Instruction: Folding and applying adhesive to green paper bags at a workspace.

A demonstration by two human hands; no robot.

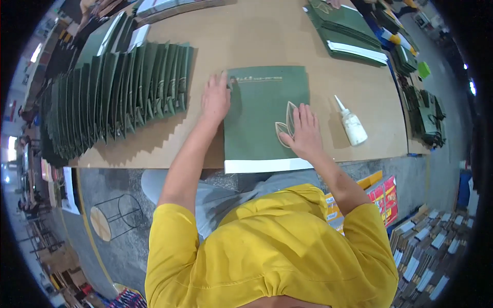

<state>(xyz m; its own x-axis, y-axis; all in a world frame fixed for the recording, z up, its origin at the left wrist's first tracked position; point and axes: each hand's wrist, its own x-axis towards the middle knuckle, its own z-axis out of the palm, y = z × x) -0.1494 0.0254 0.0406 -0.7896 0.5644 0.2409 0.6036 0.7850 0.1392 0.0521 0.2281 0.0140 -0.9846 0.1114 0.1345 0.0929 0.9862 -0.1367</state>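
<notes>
A flat green paper bag (262,118) lies on the table before me, with a white strip along its near edge, gold print near its far edge and a pale leaf-shaped outline on its right half. My left hand (214,100) rests at the bag's left edge, fingers stretched away from me and holding nothing. On the right, my right hand (306,132) lies flat with fingers extended, partly covering the leaf outline. A white squeeze bottle (353,128) with a pointed nozzle lies on the table to the right of that hand.
Many folded green bags (118,92) stand in a fanned row on the left. A stack of flat green bags (349,33) lies at the far right, with another person's hand (335,3) near it. The brown table (380,102) ends close to my body. A wire-framed stool (115,218) stands below left.
</notes>
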